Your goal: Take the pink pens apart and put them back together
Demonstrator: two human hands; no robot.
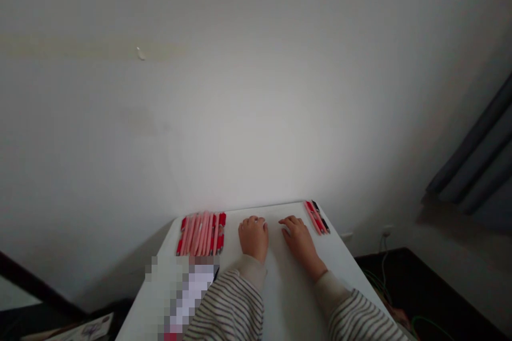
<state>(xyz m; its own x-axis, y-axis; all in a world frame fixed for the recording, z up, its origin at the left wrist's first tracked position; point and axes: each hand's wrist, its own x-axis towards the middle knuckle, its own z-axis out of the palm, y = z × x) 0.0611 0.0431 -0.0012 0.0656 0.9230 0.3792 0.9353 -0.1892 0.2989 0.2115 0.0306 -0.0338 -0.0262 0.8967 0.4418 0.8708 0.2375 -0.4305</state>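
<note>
My left hand (254,238) rests on the white table (290,298), palm down, with its fingers loosely bent and no object visible in it. To its right lies my right hand (298,241), fingers stretched out and slightly apart, holding nothing. A gap of bare tabletop separates the two. Left of my left hand, a row of pink and red pens (202,233) lies side by side. At the far right edge, beyond my right hand, is a smaller group of pens (317,217) in pink, red and black. Neither hand touches the pens.
A pale wall (256,90) stands right behind the table's far edge. A blurred-out flat object (196,287) lies by my left sleeve. Cables (384,261) hang and lie on the floor to the right, below a dark curtain (476,170).
</note>
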